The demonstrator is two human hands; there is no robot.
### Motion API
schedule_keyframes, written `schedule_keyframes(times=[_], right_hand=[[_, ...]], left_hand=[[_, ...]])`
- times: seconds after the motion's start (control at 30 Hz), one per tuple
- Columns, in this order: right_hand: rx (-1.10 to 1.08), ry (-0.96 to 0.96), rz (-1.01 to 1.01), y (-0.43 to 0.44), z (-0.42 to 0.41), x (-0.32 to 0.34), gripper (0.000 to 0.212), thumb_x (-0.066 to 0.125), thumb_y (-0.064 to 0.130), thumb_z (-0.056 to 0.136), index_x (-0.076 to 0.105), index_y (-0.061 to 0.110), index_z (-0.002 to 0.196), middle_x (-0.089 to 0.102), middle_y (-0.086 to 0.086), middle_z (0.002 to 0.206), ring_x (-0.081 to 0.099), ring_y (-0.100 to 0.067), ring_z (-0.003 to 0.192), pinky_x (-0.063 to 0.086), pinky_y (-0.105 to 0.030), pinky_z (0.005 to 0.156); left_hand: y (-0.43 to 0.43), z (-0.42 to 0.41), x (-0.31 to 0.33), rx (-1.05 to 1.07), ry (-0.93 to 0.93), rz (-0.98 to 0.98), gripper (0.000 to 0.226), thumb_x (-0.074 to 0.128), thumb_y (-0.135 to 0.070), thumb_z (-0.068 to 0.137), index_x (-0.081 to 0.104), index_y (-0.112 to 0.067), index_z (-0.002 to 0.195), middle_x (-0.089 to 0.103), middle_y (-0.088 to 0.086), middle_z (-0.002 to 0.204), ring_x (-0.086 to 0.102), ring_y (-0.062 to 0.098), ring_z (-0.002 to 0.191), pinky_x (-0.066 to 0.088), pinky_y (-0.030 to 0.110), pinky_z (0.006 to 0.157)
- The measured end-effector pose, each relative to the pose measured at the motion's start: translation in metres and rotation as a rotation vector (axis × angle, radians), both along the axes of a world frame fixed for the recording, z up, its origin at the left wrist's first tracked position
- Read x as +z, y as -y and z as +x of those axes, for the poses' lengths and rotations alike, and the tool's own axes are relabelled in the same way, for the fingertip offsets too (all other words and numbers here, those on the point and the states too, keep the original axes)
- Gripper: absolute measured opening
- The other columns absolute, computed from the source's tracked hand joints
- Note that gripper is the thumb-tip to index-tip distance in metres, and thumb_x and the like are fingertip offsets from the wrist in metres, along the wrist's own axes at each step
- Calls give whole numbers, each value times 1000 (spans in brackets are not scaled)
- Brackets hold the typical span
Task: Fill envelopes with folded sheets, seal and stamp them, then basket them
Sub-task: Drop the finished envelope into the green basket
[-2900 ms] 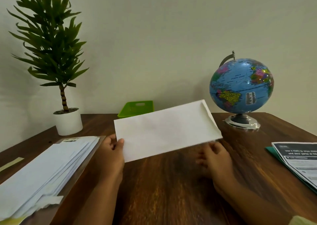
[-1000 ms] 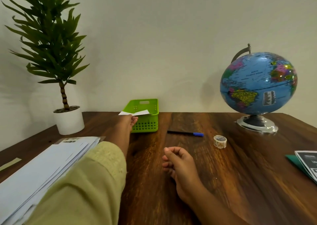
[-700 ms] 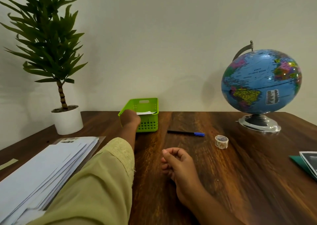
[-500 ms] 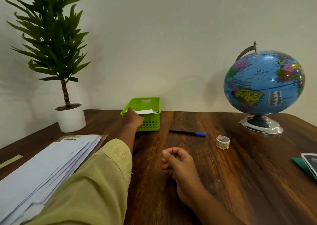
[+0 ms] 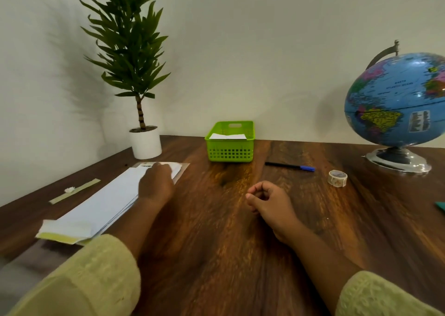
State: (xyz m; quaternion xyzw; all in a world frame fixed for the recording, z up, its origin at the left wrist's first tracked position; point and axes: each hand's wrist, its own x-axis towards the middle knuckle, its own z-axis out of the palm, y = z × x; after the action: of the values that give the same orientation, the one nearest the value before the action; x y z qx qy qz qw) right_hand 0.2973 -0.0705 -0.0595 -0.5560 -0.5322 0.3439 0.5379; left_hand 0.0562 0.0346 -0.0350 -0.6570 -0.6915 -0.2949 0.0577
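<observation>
We see one envelope (image 5: 227, 136) in the basket (image 5: 230, 150) at the far edge of the table (image 5: 216, 231). Our left hand (image 5: 156, 183) rests on the stack (image 5: 108, 202) near the left edge, and we cannot tell its grip. Our right hand (image 5: 267, 200) lies loosely curled and empty. Many look unfilled.

Plain off-white wall (image 5: 252, 38), dark wood desk (image 5: 216, 255).
Potted plant (image 5: 134, 62) back left throws soft shadow; globe (image 5: 397, 103) right.

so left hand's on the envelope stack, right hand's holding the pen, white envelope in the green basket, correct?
Not the pen. The head view shows the right hand resting on the table with fingers loosely curled and holding nothing; the pen lies apart, farther back. The left hand is on the envelope stack and a white envelope is in the green basket.
</observation>
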Motion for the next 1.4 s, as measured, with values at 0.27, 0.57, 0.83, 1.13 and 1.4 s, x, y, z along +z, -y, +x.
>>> schedule_keyframes(times=[0.27, 0.57, 0.83, 1.13, 1.4], right_hand=[[-23, 215, 8, 6, -1, 3, 7, 66, 13, 84, 64, 19, 82, 66, -1, 77, 61, -10, 66, 52, -26, 61], [-10, 290, 24, 6, 1, 1, 15, 66, 14, 83, 63, 26, 76, 65, 1, 80, 62, -15, 76, 51, -26, 66], [-13, 290, 27, 6, 6, 0, 15, 66, 14, 84, 62, 27, 78, 65, 1, 79, 63, -14, 74, 52, -25, 62], [-129, 321, 39, 14, 24, 8, 11, 66, 15, 84, 63, 25, 79, 66, 0, 82, 62, -14, 78, 52, -27, 68], [-216, 287, 44, 15, 46, 10, 6, 64, 14, 85, 64, 20, 86, 66, 1, 85, 61, -13, 80, 51, -23, 68]], left_hand=[[23, -71, -19, 275, -286, -318, 31, 49, -31, 93, 57, -9, 114, 62, 11, 119, 57, 28, 111, 45, 35, 97], [37, -58, -3, 66, -610, -197, 15, 53, -17, 91, 63, -13, 102, 68, 1, 100, 65, 15, 87, 46, 16, 75], [56, -21, 21, -123, -338, 30, 29, 55, -19, 91, 56, -12, 119, 65, 8, 114, 63, 20, 100, 46, 26, 90], [89, 95, 20, -285, -410, -31, 13, 56, -11, 87, 64, -11, 98, 66, 10, 101, 62, 25, 91, 41, 30, 67], [73, 108, 14, -684, -251, -407, 29, 55, -21, 91, 60, -26, 120, 48, 0, 140, 46, 20, 126, 36, 34, 103]])
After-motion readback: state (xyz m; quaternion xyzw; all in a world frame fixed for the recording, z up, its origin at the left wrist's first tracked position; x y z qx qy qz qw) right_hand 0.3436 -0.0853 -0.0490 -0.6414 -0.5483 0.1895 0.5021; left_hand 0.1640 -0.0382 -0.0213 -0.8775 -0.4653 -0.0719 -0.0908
